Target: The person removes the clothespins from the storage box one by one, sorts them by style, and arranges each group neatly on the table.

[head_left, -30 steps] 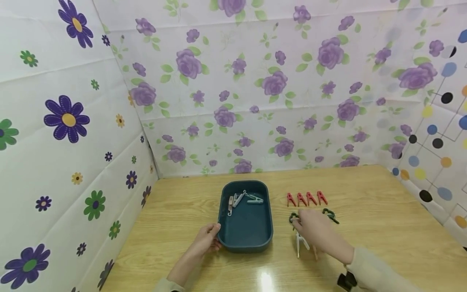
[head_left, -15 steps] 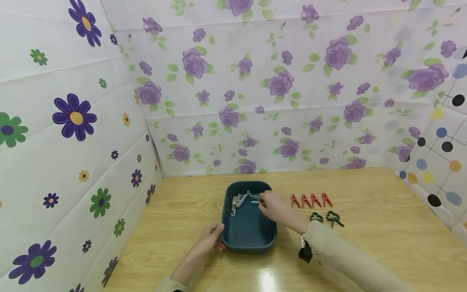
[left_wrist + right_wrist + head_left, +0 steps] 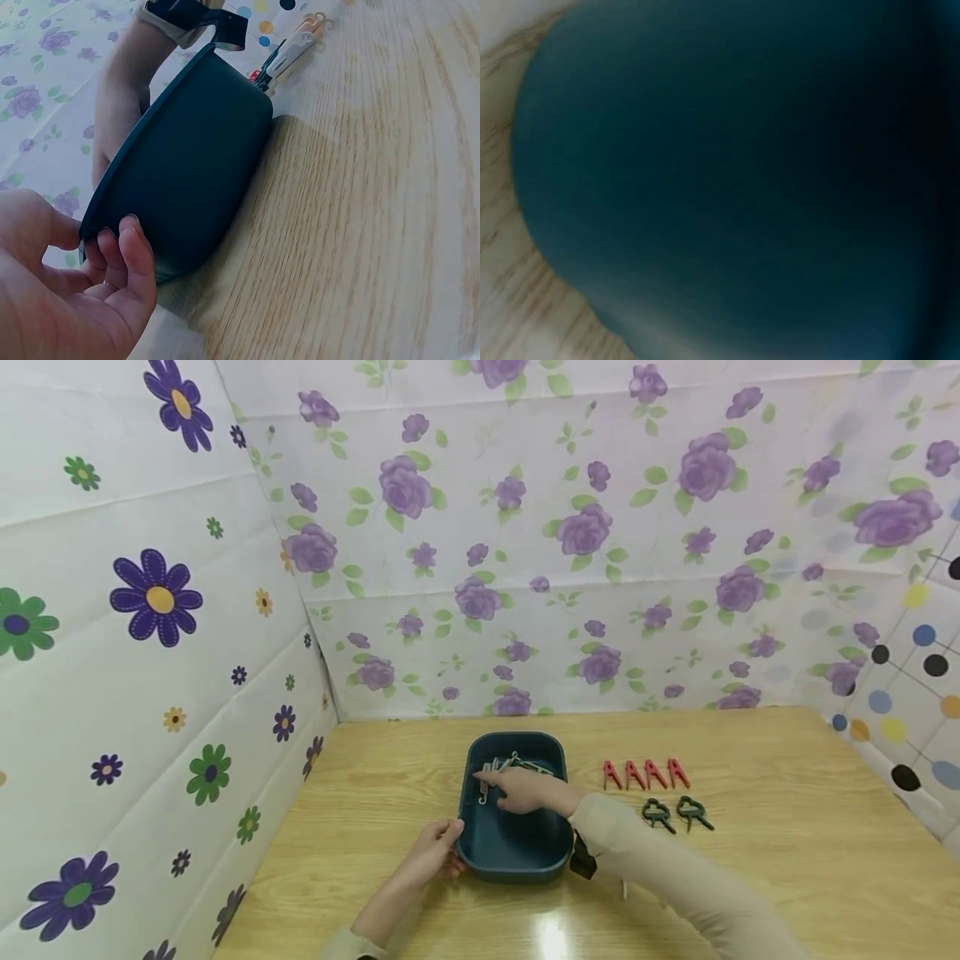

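Note:
My left hand [image 3: 432,853] grips the near left rim of a dark teal plastic tub [image 3: 517,850], thumb on top and fingers curled beneath; the left wrist view shows the same hold [image 3: 112,277]. Inside the tub is my right hand [image 3: 528,792], its index finger stretched toward the left wall, over several pale clips [image 3: 483,791]. Its thumb stands apart, and I see nothing held in it. Right of the tub, two dark green clips [image 3: 692,811] lie on the table. The right wrist view is nearly filled by the blurred tub [image 3: 705,187].
Behind the green clips stands a row of several red clips [image 3: 654,773]. A white clip [image 3: 291,55] and a peach clip [image 3: 311,24] lie nearer, mostly behind my right sleeve [image 3: 660,852] in the head view. Patterned cloth [image 3: 450,635] surrounds the wooden table [image 3: 390,777].
From a green clip on the table, my right hand has moved into the tub, then left across it. That green clip is gone from its spot. My left hand keeps its grip.

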Demonstrator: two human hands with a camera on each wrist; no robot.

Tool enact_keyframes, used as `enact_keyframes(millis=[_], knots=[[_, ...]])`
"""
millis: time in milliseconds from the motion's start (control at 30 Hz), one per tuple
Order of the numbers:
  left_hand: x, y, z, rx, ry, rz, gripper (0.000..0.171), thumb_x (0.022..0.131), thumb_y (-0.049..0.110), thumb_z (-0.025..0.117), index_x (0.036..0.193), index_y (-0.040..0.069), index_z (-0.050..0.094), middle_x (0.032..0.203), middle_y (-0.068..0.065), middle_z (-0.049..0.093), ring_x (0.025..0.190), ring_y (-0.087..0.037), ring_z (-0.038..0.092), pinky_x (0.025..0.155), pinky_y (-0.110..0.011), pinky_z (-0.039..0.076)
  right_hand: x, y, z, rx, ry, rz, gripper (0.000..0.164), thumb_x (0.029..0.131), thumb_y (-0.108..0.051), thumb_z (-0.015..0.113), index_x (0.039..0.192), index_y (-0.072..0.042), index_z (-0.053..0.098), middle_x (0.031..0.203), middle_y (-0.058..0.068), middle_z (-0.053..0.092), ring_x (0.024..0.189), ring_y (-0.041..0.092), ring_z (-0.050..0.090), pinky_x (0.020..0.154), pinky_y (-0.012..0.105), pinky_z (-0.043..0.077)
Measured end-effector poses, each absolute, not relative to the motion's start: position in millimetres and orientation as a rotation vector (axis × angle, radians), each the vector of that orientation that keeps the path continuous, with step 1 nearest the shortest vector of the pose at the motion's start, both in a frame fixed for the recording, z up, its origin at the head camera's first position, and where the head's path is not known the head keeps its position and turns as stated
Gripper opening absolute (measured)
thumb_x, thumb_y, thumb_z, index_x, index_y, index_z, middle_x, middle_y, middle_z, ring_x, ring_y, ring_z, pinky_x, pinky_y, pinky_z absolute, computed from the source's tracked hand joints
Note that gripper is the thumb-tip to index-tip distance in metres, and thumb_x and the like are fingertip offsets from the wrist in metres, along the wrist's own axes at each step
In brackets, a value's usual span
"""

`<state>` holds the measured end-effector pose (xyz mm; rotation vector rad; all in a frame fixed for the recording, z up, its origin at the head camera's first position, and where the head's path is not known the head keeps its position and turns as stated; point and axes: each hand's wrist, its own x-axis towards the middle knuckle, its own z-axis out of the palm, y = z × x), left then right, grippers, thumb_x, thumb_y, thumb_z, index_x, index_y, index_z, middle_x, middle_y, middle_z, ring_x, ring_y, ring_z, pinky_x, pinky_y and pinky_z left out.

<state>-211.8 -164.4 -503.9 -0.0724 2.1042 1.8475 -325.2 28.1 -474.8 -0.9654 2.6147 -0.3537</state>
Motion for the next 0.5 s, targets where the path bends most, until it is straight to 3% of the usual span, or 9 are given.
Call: enact_keyframes(millis=[67, 133, 200, 267, 367, 500], knots=[[-211.5, -164.3, -503.6, -0.062, 2.105, 1.845, 0.046, 0.104, 0.033, 0.042, 0.124, -0.008, 0.048, 0.068, 0.001, 0.054, 0.060, -0.010, 0.054, 0.055, -0.022, 0.046, -325.7, 24.5, -477.3, -0.936, 2.622, -0.318, 0.059, 0.097, -0.015, 0.056, 0.151, -0.021, 0.033, 0.141, 0.012, 0.052, 0.113, 0.027, 0.060, 0.093, 0.039, 0.050], [-211.1, -164.4, -503.2, -0.061, 2.110, 1.844, 0.046, 0.104, 0.033, 0.043, 0.123, -0.008, 0.048, 0.069, 0.001, 0.054, 0.060, -0.009, 0.054, 0.055, -0.021, 0.046, -326.4, 22.2, -479.7, -0.934, 2.648, -0.309, 0.057, 0.096, -0.017, 0.057, 0.149, -0.017, 0.036, 0.149, 0.012, 0.043, 0.134, 0.029, 0.046, 0.106, 0.043, 0.043], [-210.8, -164.6, -503.0, -0.062, 2.111, 1.846, 0.046, 0.104, 0.034, 0.044, 0.123, -0.008, 0.048, 0.069, 0.001, 0.055, 0.060, -0.009, 0.055, 0.055, -0.021, 0.046, -327.1, 21.7, -481.7, -0.957, 2.669, -0.357, 0.048, 0.096, -0.017, 0.057, 0.142, -0.013, 0.046, 0.140, 0.012, 0.051, 0.123, 0.026, 0.055, 0.100, 0.040, 0.047], [-211.1, -164.7, -503.4, -0.055, 2.105, 1.850, 0.047, 0.103, 0.035, 0.044, 0.123, -0.008, 0.049, 0.069, 0.002, 0.055, 0.060, -0.009, 0.055, 0.055, -0.021, 0.046, -327.6, 23.1, -483.8, -0.984, 2.700, -0.414, 0.033, 0.095, -0.016, 0.059, 0.127, -0.009, 0.057, 0.120, 0.010, 0.063, 0.102, 0.021, 0.062, 0.087, 0.035, 0.051], [-211.8, -164.5, -504.8, -0.042, 2.097, 1.856, 0.047, 0.103, 0.035, 0.045, 0.123, -0.007, 0.049, 0.068, 0.001, 0.054, 0.060, -0.009, 0.055, 0.055, -0.021, 0.046, -326.5, 28.3, -485.6, -1.010, 2.720, -0.461, 0.007, 0.094, -0.017, 0.061, 0.099, -0.013, 0.062, 0.086, 0.001, 0.063, 0.070, 0.012, 0.055, 0.066, 0.027, 0.046], [-212.4, -164.4, -505.5, -0.056, 2.097, 1.862, 0.047, 0.103, 0.034, 0.044, 0.124, -0.008, 0.048, 0.068, 0.001, 0.053, 0.059, -0.009, 0.054, 0.054, -0.021, 0.046, -323.8, 36.2, -485.2, -1.028, 2.705, -0.444, 0.011, 0.094, -0.020, 0.062, 0.084, -0.017, 0.064, 0.071, -0.006, 0.056, 0.059, 0.006, 0.048, 0.057, 0.022, 0.040]])
